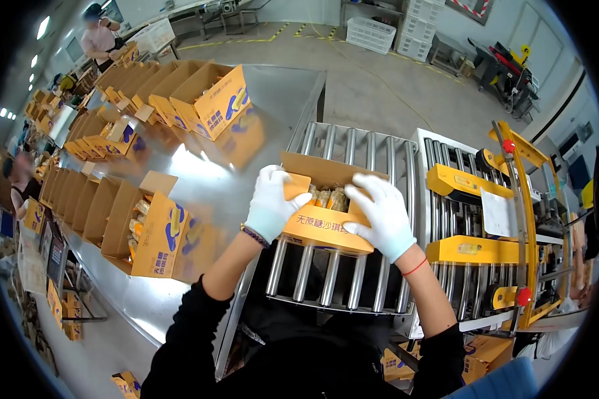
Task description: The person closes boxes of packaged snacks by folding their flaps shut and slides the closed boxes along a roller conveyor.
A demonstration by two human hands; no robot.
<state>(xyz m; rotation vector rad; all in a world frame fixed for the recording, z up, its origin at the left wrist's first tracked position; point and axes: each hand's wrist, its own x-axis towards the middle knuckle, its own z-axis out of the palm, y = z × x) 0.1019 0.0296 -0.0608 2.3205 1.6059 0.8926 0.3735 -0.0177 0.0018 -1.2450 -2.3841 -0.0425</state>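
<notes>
The room is big and bright, with a grey floor [366, 86] far beyond the hands. A shiny metal table [283, 90] is on the left hand's side, and rows of open boxes [221, 106] stand on it, close together, maybe to save space. Right under the hands are metal rollers [303, 272], which probably let things slide easily.

The orange box [319, 229] sits on the rollers, between the two gloved hands. Its top is open and the back flap [333, 167] stands up, so small packs [331, 197] show inside. The left hand [273, 199] is at the box's left end, with its thumb near the front edge. The right hand [383, 216] is spread wide around the right end, its fingers and thumb well apart. One hand at each end seems a good way to stop the box from sliding.

Past the right hand is a yellow machine [472, 249], with a white sheet [498, 214] on it.

Some left fingers are hard to see, so I cannot tell if that hand is gripping. The bottom of the box is hidden, and the gloves cover parts of both ends
</notes>
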